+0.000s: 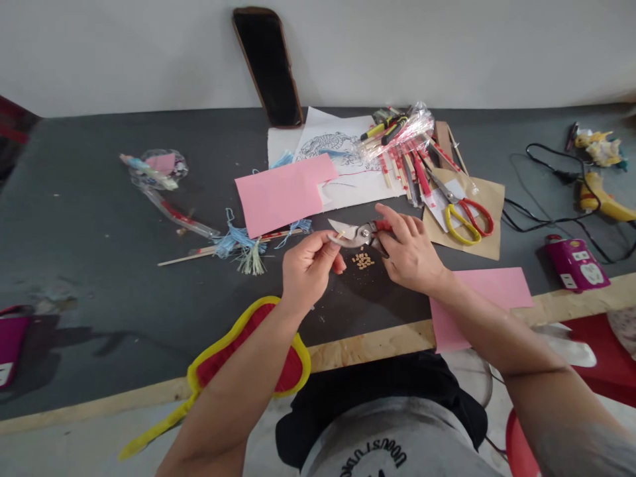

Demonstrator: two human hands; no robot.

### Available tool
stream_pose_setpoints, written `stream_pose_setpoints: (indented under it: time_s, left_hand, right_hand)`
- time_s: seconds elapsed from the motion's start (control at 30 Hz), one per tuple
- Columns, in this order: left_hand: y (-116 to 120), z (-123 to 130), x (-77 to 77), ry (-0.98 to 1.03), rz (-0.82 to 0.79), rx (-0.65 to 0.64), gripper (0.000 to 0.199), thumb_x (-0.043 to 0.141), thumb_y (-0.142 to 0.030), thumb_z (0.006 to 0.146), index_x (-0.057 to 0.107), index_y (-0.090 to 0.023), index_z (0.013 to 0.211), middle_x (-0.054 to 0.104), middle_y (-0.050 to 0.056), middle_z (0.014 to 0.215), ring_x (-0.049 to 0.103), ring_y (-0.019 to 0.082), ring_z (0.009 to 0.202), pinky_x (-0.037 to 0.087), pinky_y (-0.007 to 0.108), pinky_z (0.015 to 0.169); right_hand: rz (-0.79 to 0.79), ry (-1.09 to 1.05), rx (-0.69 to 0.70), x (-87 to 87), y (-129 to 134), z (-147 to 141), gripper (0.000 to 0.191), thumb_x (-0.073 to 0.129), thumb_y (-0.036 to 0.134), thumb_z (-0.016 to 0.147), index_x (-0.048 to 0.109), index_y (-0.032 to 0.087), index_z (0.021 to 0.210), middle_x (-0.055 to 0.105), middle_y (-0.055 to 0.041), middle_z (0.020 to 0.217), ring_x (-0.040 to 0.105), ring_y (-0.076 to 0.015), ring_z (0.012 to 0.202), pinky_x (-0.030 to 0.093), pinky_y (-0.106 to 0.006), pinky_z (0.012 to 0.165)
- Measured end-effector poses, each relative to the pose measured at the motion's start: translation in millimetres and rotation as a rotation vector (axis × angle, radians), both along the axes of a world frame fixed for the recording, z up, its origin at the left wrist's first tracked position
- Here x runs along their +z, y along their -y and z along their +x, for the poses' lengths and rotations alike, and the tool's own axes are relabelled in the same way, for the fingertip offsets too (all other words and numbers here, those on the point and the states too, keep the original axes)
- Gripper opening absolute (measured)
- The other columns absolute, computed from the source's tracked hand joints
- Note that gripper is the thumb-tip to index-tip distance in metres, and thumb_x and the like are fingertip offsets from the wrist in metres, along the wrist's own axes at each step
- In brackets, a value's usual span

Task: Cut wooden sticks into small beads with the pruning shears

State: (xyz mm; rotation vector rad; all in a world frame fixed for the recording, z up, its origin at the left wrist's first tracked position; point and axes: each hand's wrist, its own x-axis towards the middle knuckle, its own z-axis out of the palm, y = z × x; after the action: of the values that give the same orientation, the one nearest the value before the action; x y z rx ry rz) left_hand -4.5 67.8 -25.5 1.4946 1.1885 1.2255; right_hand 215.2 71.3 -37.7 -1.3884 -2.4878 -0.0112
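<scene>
My right hand is wrapped round the red handles of pruning shears, whose blades point left and stand apart. My left hand is closed in a pinch at the blades. A short pale end of a thin wooden stick shows between finger and blade; the rest of it is hidden in the hand. Below the shears, several small cut wooden bits lie in a pile on the dark table.
Pink paper and blue tassels lie left of the shears. Scissors rest on brown paper at right, near bagged tools and sticks. A phone leans on the wall. A yellow-edged red shape lies by the front edge.
</scene>
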Motion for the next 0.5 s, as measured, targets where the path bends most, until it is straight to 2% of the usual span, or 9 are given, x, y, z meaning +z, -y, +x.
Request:
stream_pose_setpoints:
  time_s: [0.17,0.5]
  left_hand:
    - [1.3,0.1,-1.3,0.014,0.000,-0.030,0.022,0.063,-0.037,0.097,0.073,-0.018,0.090,0.064,-0.003,0.054,0.060,0.009,0.046,0.049,0.021,0.053]
    - [0.9,1.4,-1.4,0.020,-0.059,-0.050,0.022,0.066,-0.040,0.094,0.068,-0.019,0.086,0.064,-0.003,0.053,0.061,0.011,0.047,0.048,0.023,0.051]
  right_hand:
    - [0.016,0.016,-0.016,-0.2,-0.1,2.3,0.036,0.056,0.016,0.089,0.064,0.016,0.124,0.037,-0.0187,0.162,0.041,-0.0369,0.137,0.034,-0.054,0.108]
    - [0.045,-0.035,-0.031,-1.0,-2.1,-0.4,0.014,0.056,0.028,0.095,0.060,0.021,0.106,0.052,-0.0159,0.152,0.048,-0.0325,0.131,0.037,-0.050,0.104]
